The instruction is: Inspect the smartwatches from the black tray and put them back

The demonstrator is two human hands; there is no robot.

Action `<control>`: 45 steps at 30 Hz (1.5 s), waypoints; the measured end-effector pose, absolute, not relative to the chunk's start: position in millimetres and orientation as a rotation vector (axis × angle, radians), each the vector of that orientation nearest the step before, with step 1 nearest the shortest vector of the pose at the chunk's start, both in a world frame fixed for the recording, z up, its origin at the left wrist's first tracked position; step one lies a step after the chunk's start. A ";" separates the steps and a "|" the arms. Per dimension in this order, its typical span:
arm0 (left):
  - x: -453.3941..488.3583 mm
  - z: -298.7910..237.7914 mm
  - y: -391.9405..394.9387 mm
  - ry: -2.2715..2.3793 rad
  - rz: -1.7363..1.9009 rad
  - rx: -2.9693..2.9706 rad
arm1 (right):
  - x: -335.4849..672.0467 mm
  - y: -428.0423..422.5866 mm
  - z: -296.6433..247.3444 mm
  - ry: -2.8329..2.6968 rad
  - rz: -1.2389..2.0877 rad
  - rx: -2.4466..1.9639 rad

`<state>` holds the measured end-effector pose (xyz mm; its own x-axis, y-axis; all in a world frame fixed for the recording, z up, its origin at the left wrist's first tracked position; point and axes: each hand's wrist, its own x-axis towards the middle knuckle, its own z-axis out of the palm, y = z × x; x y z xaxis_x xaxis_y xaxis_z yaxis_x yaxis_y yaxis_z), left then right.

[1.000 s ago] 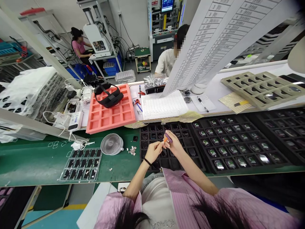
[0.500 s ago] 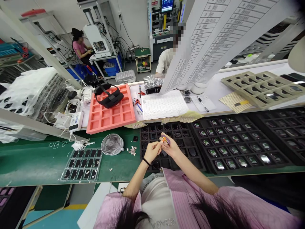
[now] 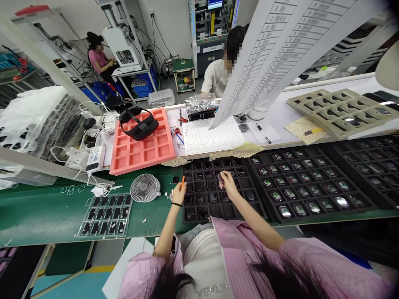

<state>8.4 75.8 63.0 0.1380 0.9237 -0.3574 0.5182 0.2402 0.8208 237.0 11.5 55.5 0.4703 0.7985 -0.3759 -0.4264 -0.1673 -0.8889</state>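
My left hand (image 3: 178,194) is closed round a thin orange stick-like tool (image 3: 183,180), which points up and away from me. It is over the left edge of a black foam tray (image 3: 199,206), whose pockets hold dark rounded-square parts. Above the middle of that tray, my right hand (image 3: 230,185) pinches a small dark part (image 3: 220,178) with a rounded edge, partly hidden by the fingers. Left of the tray are a square black piece (image 3: 176,180) and a scatter of small pale pieces (image 3: 170,194), close to my left hand.
A second black tray (image 3: 307,182) with green-and-silver parts lies to the right. Further left are a small fan (image 3: 145,188) and a clear tray (image 3: 104,216) of black pieces. A pink tray (image 3: 141,155) carries a black headset (image 3: 140,124). Paper sheets (image 3: 268,54) hang ahead; a co-worker (image 3: 215,77) sits beyond.
My hands, together over the tray before, are now apart. The left has moved left with the orange tool; the right has moved slightly right with the dark part.
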 end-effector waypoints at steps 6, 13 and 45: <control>-58.0 23.7 79.7 1.877 0.142 1.539 | 326.5 -16.5 -2.6 -0.382 0.951 -1.809; -15.9 4.7 100.0 1.722 0.071 1.909 | 367.6 -42.6 -42.9 -0.622 0.783 -2.082; -4.4 11.2 54.6 1.095 -0.395 2.491 | 279.5 -129.2 -73.1 -1.007 0.267 -2.048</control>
